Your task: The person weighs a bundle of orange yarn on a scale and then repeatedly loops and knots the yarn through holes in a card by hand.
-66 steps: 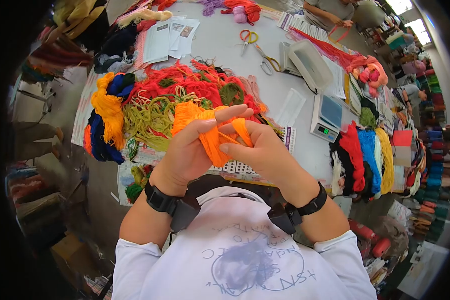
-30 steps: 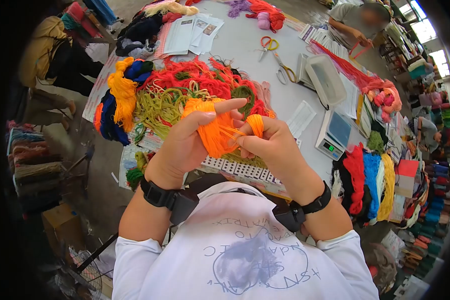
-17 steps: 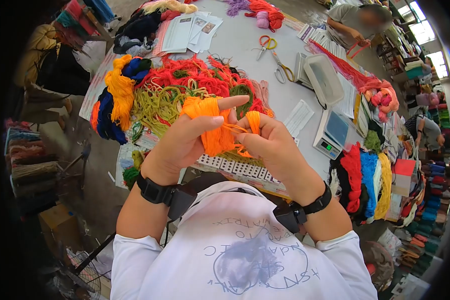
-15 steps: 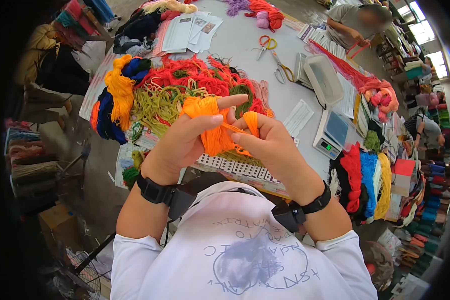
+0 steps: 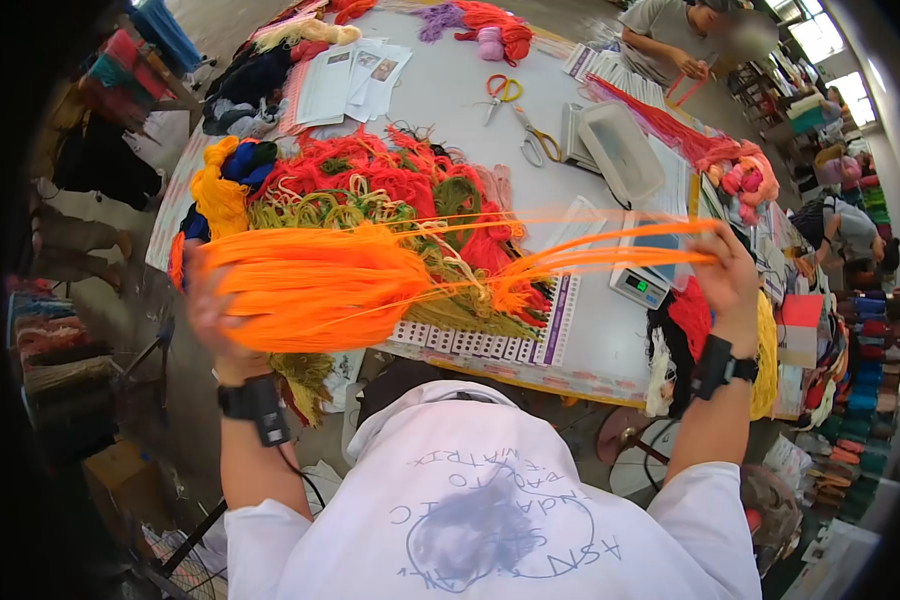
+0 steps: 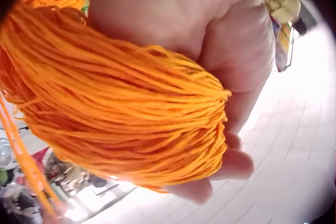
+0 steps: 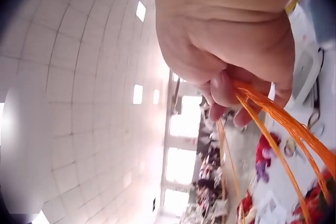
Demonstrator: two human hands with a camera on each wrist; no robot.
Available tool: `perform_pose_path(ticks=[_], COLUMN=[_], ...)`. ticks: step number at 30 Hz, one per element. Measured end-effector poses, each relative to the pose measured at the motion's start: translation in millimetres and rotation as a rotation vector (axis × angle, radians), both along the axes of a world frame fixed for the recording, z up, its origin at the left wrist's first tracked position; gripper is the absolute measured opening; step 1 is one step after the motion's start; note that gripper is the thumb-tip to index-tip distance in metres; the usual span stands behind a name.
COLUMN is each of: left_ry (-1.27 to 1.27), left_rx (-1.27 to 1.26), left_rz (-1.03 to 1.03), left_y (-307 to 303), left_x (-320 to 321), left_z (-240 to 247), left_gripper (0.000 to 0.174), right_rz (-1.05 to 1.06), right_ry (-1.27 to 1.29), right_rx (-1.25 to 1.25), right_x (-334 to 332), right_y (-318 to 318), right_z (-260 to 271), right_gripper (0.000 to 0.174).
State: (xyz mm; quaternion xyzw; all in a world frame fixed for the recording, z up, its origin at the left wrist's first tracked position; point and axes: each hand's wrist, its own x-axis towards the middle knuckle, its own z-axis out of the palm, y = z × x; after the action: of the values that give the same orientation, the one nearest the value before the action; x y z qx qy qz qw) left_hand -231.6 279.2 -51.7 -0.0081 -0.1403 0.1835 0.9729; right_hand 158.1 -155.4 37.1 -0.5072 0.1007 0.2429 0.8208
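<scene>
A thick skein of bright orange yarn (image 5: 315,285) is stretched sideways above the table in the head view. My left hand (image 5: 220,320) grips its left end; in the left wrist view the yarn loops end at that hand, with bent fingertips (image 6: 233,163) showing behind them. Far to the right, my right hand (image 5: 730,275) pinches a few orange strands (image 5: 610,245) drawn taut from the skein. The right wrist view shows thumb and fingers closed on these strands (image 7: 294,124), with thinner ones trailing below. The skein gathers narrower toward its right end.
Beneath the skein lies a heap of red and green yarn (image 5: 370,170). Two pairs of scissors (image 5: 502,88), a plastic tub (image 5: 620,150) and a digital scale (image 5: 642,285) stand behind. Papers (image 5: 325,85) lie at the back left. Another person (image 5: 660,45) sits across the table.
My hands have gone from close together to wide apart, left hand leftward and right hand rightward. The compact orange bundle is now spread out long, with strands pulled between the hands.
</scene>
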Motion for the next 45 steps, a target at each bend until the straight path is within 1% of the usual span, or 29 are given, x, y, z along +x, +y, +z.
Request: perform_pose_path(ticks=[1, 2, 3, 5, 7, 8, 9, 11, 13, 14, 17, 18, 20, 21, 22, 23, 24, 25, 28, 30, 31, 33, 35, 37, 38, 39, 41, 43, 45], left_ry=[-0.075, -0.059, -0.042, -0.108, -0.080, -0.128, -0.174, -0.148, -0.072, -0.045, -0.025, -0.025, 0.207, 0.395, 0.567, 0.676, 0.869, 0.967, 1.133, 1.305, 1.271, 1.371, 1.342, 1.512, 1.588, 1.588, 1.307, 1.392, 1.539], left_rx=[-0.082, -0.102, -0.122, -0.081, 0.005, 0.044, 0.081, 0.239, 0.360, 0.439, 0.350, 0.376, 0.377, 0.332, 0.329, 0.358, 0.344, 0.353, 0.372, 0.348, 0.338, 0.606, 0.733, 1.202, 1.213, 1.204, 1.666, 2.214, 2.324], left_rz=[0.024, 0.067, 0.110, 0.395, 0.564, 0.581, 0.599, 0.741, 0.984, 1.000, 1.154, 0.958, 0.735, 0.633, 0.605, 0.466, 0.530, 0.443, 0.444, 0.417, 0.406, 0.212, 0.171, 0.136, 0.142, 0.106, 0.489, 0.549, 0.476], left_y=[15.4, 6.1, -4.1, 9.5, 29.9, 30.7, 31.8, 49.0, 64.9, 55.6, 68.8, 57.3, 63.7, 71.0, 68.9, 63.3, 57.6, 58.8, 57.4, 59.5, 57.8, 55.3, 50.0, 34.8, 23.6, 14.2, 16.8, 8.4, 8.5], left_x=[-14.4, -12.8, -12.6, -43.7, -82.4, -91.5, -101.4, -140.8, -177.5, -172.8, -198.5, -178.6, -171.3, -162.1, -145.5, -129.3, -124.0, -124.3, -119.5, -122.7, -119.5, -109.5, -95.0, -80.5, -70.2, -80.4, -77.3, -63.5, -56.6], left_z=[-0.8, 30.6, 63.6, 67.7, 75.0, 84.1, 92.2, 95.3, 95.2, 97.1, 78.0, 74.8, 38.9, 14.9, -15.9, -49.3, -84.7, -123.5, -212.9, -253.3, -269.7, -298.8, -332.5, -334.4, -323.0, -338.3, -369.7, -346.3, -354.1], left_gripper=[0.039, 0.024, 0.025, 0.011, 0.027, 0.034, 0.042, 0.048, 0.050, 0.048, 0.045, 0.039, 0.028, 0.019, 0.015, 0.015, 0.016, 0.020, 0.027, 0.029, 0.029, 0.029, 0.025, 0.021, 0.018, 0.018, 0.020, 0.027, 0.029], right_rz=[0.088, 0.176, 0.031, -0.042, -0.189, -0.179, -0.189, -0.410, -0.412, -0.403, -0.264, -0.219, -0.098, -0.031, 0.015, 0.069, 0.181, 0.223, 0.408, 0.494, 0.475, 0.452, 0.305, 0.156, 0.053, -0.037, -0.063, 0.079, 0.168], right_ry=[0.076, 0.150, 0.141, 0.102, 0.047, 0.026, 0.025, -0.166, -0.224, -0.279, -0.342, -0.317, -0.257, -0.205, -0.159, -0.113, -0.140, -0.091, -0.003, -0.035, -0.063, -0.125, -0.204, -0.253, -0.283, -0.290, -0.316, -0.320, -0.309], right_rx=[0.202, 0.404, 0.302, 0.208, 0.114, 0.132, 0.128, -0.095, -0.165, -0.229, -0.278, -0.295, -0.346, -0.339, -0.360, -0.441, -0.450, -0.480, -0.510, -0.497, -0.514, -0.361, -0.284, -0.193, -0.151, -0.114, -0.094, -0.199, -0.222], right_x=[21.3, 35.9, 38.6, 42.0, 37.4, 40.0, 31.3, 11.5, -9.0, -19.6, -43.6, -49.6, -70.2, -78.9, -89.9, -103.0, -111.9, -123.3, -158.6, -178.6, -188.1, -195.8, -196.3, -207.3, -214.0, -229.6, -246.6, -266.7, -283.3], right_y=[-48.2, -93.6, -127.9, -196.2, -246.0, -281.1, -290.6, -289.0, -258.8, -239.3, -182.3, -158.7, -101.6, -73.3, -43.2, -9.0, 13.7, 40.6, 106.7, 141.0, 150.8, 165.1, 162.4, 158.5, 155.7, 149.5, 143.6, 144.2, 168.0], right_z=[-11.1, -15.7, -11.5, 1.8, 17.6, 25.0, 33.9, 68.9, 87.4, 90.2, 78.3, 62.0, 14.8, -16.4, -52.2, -85.7, -131.6, -171.0, -273.4, -308.8, -320.9, -338.4, -352.6, -366.5, -366.4, -363.6, -360.3, -365.5, -372.7], right_gripper=[0.014, 0.016, 0.020, 0.020, 0.020, 0.021, 0.021, 0.023, 0.026, 0.031, 0.037, 0.039, 0.038, 0.037, 0.035, 0.033, 0.033, 0.032, 0.031, 0.030, 0.030, 0.029, 0.029, 0.028, 0.028, 0.028, 0.029, 0.029, 0.028])
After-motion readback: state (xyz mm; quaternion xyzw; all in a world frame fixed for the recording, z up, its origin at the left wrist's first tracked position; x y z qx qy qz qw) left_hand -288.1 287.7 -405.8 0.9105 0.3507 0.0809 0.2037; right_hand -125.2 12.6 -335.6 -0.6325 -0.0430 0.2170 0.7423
